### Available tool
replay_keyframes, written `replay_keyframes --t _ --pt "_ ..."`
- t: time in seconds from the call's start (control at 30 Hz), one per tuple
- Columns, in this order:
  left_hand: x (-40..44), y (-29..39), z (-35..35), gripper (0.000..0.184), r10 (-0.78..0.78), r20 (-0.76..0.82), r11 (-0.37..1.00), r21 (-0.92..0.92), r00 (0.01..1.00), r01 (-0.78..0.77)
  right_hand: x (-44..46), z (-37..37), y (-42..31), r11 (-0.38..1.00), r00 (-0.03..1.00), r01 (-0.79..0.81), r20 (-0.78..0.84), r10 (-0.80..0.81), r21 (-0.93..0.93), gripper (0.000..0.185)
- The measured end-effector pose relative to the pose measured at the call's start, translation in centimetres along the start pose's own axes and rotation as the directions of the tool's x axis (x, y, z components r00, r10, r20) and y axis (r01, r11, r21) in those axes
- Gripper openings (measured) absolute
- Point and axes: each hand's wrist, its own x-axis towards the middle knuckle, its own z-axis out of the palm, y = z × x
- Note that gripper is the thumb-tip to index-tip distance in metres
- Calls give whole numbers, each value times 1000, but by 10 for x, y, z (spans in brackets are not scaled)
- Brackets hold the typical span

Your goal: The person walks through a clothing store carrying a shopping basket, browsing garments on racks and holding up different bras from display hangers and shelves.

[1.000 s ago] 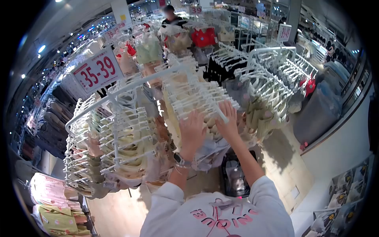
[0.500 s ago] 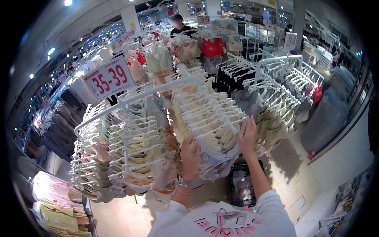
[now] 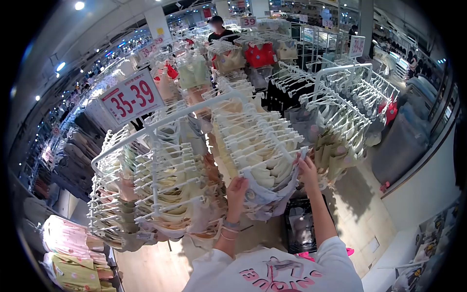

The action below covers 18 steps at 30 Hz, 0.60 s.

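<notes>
A pale lavender bra [image 3: 265, 197] hangs at the front end of a row of cream bras [image 3: 270, 168] on white hangers [image 3: 255, 134]. My left hand [image 3: 236, 192] pinches its left side near the hanger's end. My right hand [image 3: 306, 171] grips the upper right side of the same bra, fingers closed at the hanger's other end. The bra's cups sag between my two hands. Part of the hanger under my fingers is hidden.
A white rack frame [image 3: 194, 108] carries more bras at left, under a price sign [image 3: 132, 97]. Another rack [image 3: 345, 73] stands at right. A black crate [image 3: 299, 226] sits on the floor below. A person [image 3: 221, 31] is beyond the racks.
My left hand has closed from a looser, raised pose onto the bra's side. My right hand's fingers have curled from outstretched to gripping the bra's other side, which is now spread wider.
</notes>
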Motion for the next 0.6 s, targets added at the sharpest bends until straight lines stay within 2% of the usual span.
replay_keyframes --t 0.1,0.27,0.3,0.6 --pt "-1 -1 4 16 -46 12 996 -73 999 47 1 -9 8 990 999 34 10 -36 140 31" --pt "-6 0 25 14 -19 -108 992 -129 994 5 -6 -13 14 936 999 -15 36 3 352 33" --pt "-6 1 27 15 -9 -129 992 -128 992 -8 -8 -12 11 934 1000 -8 24 -1 357 33" --pt "-8 3 19 22 -117 33 974 -192 993 121 -15 -17 13 930 999 3 36 -18 368 30"
